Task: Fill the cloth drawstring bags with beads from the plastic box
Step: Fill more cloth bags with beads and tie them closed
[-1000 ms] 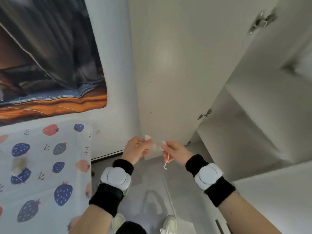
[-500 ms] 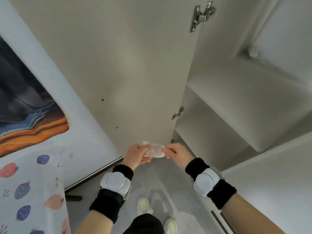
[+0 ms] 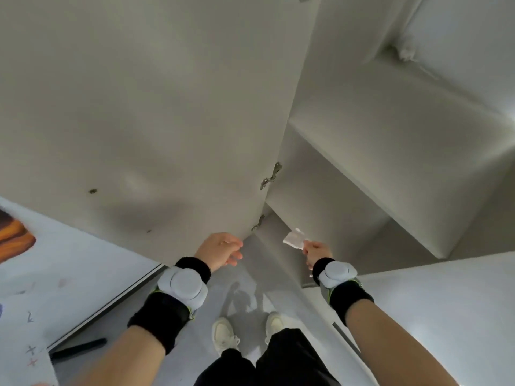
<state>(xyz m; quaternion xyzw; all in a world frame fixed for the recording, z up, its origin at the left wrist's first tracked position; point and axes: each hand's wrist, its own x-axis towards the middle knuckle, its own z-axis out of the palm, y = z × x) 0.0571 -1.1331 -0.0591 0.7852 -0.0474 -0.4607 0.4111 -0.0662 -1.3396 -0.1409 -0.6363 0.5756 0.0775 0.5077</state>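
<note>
The right hand (image 3: 316, 250) pinches a small white cloth bag (image 3: 294, 242) by one end, holding it up near the open cupboard shelves (image 3: 390, 151). The left hand (image 3: 221, 250), well apart, holds nothing, its fingers loosely relaxed beside the cupboard door (image 3: 167, 121).

Light: soft, even, indoor | Shadows: person's shadow on the floor (image 3: 245, 299), faint patch on the cabinet door (image 3: 145, 107) | Focus: slightly soft (motion blur) | Edges: wide-angle bending of straight lines.
</note>
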